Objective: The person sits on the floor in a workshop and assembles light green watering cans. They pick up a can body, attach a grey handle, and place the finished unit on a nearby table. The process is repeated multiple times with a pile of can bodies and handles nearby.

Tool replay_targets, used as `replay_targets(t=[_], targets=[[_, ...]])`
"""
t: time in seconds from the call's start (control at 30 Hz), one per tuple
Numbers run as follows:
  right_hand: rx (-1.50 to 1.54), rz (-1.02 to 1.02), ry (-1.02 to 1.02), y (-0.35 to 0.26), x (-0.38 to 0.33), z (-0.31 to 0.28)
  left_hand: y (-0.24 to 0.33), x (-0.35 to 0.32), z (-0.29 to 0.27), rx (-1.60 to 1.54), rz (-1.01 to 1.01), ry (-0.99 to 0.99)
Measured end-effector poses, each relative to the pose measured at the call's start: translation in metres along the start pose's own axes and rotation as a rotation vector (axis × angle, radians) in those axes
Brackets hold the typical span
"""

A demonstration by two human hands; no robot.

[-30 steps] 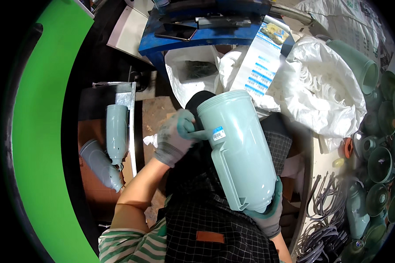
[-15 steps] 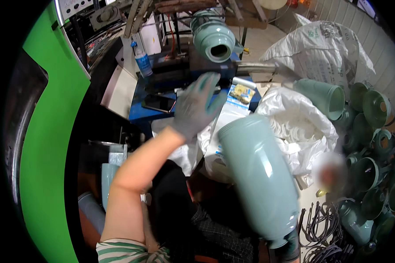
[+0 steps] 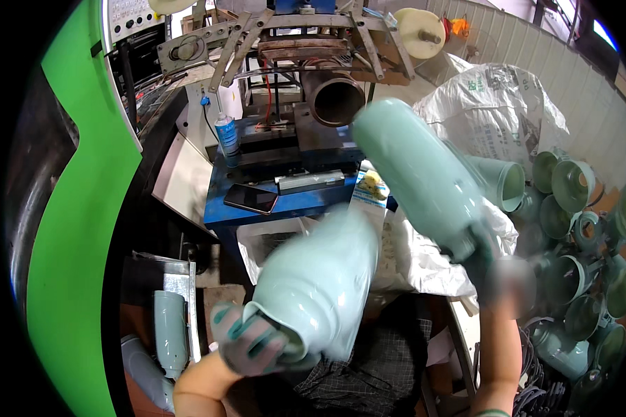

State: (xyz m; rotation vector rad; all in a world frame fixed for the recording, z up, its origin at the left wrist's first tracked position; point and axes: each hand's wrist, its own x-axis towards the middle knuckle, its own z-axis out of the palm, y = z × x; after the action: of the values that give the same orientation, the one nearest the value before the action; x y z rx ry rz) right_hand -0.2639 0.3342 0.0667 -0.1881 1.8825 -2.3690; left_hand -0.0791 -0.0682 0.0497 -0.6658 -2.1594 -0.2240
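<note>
My left hand, in a grey and green work glove, grips a pale green jug shell at its spouted rim. The shell lies tilted in front of my lap, slightly blurred by motion. Further right, my right hand, in a dark glove, is closed around the narrow end of a smooth pale green cylindrical shell. That cylinder's rounded end points up and left, toward the machine. Between the two shells is a gap. Behind them, a bare metal tube sticks out of the machine.
A blue machine table carries a phone and a blue-labelled bottle. White sacks stand at its right. Several green shells are piled at the far right. Another green cylinder stands low at the left.
The jug shell has come off the machine's tube and is now in my left hand, close to me. My right hand has raised its cylinder up and away toward the machine.
</note>
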Motion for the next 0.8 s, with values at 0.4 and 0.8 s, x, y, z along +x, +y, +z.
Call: replay_targets(t=[0.4, 0.8], targets=[[0.669, 0.178, -0.226, 0.036, 0.281, 0.205, 0.014, -0.069, 0.031, -0.515, -0.011, -0.211], [0.032, -0.295, 0.001, 0.106, 0.086, 0.158, 0.015, -0.081, 0.063, -0.746, 0.133, -0.249]])
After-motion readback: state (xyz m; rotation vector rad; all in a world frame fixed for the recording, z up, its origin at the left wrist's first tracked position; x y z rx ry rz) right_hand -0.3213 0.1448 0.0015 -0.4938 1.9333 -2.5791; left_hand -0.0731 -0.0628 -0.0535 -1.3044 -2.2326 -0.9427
